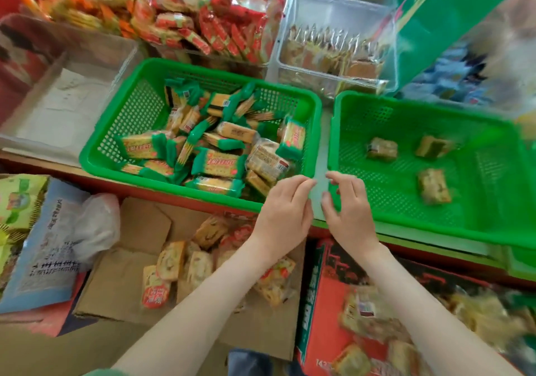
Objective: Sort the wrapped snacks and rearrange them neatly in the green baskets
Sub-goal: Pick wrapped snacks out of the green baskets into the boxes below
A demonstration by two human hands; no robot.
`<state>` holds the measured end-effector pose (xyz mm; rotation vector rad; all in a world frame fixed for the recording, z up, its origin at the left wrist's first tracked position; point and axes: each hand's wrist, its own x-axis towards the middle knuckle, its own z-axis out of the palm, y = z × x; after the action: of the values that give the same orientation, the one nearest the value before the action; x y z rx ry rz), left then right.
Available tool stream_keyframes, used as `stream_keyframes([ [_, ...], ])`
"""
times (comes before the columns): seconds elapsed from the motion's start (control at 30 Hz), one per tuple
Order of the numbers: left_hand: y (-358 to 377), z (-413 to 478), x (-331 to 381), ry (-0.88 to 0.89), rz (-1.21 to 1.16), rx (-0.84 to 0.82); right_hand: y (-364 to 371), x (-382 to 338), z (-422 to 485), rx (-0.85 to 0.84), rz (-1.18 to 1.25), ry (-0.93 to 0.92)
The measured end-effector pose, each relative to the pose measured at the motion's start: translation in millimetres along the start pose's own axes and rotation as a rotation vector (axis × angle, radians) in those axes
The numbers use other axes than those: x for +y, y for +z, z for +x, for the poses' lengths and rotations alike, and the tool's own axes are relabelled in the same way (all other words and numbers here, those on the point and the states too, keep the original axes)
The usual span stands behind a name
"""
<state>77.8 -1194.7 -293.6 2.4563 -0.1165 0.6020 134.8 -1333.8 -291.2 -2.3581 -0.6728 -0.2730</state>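
Two green baskets stand side by side on the shelf. The left basket (pixel 121 126) holds a jumbled heap of green-wrapped biscuit packs (pixel 216 146). The right basket (pixel 362 108) holds three loose clear-wrapped cake pieces (pixel 381 148). My left hand (pixel 285 213) hovers at the left basket's near right corner, fingers apart, holding nothing. My right hand (pixel 349 210) rests by the right basket's near left corner with fingers curled loosely, and it too is empty. The two hands nearly touch across the gap between the baskets.
Behind the baskets lie a heap of red and orange packs (pixel 185 19) and a clear bin of cakes (pixel 333 53). An empty clear tray (pixel 58 97) sits at left. Below the shelf, an open cardboard box (pixel 179 262) and a red box (pixel 362 317) hold more snacks.
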Motion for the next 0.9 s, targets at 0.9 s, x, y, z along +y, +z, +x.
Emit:
stream_keyframes([
  [0.9, 109, 81, 23, 0.014, 0.393, -0.512, -75, 202, 51, -0.587, -0.510, 0.420],
])
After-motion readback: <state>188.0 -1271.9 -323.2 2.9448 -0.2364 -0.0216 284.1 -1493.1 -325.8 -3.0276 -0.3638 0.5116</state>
